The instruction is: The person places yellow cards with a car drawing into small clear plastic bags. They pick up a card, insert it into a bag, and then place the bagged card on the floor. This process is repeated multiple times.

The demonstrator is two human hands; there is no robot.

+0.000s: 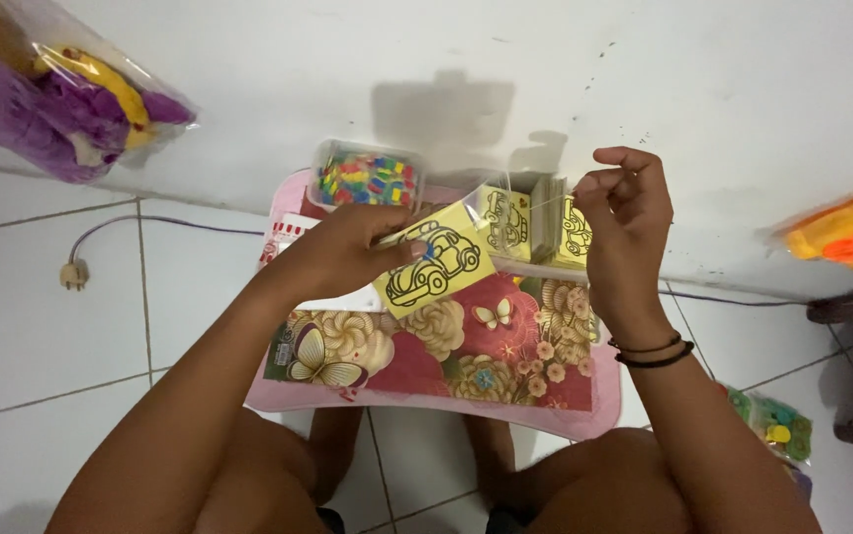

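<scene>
Left hand [347, 247]: pinched on yellow car card [433, 263], drawn clear of bag.
Right hand [624, 213]: fingers clamped on clear bag [505, 222], steadying remaining cards.
Underneath: pink tray [426, 400], bead box [367, 178].

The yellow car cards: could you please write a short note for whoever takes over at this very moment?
Left hand: grips one yellow car card, held above the small pink table.
Right hand: pinches the edge of the clear plastic bag, with the stack of cards still inside.
Done: one card is out of the bag.
Left: the rest of the stack is in the bag. A clear tub of coloured pieces sits at the table's far edge, untouched.
</scene>
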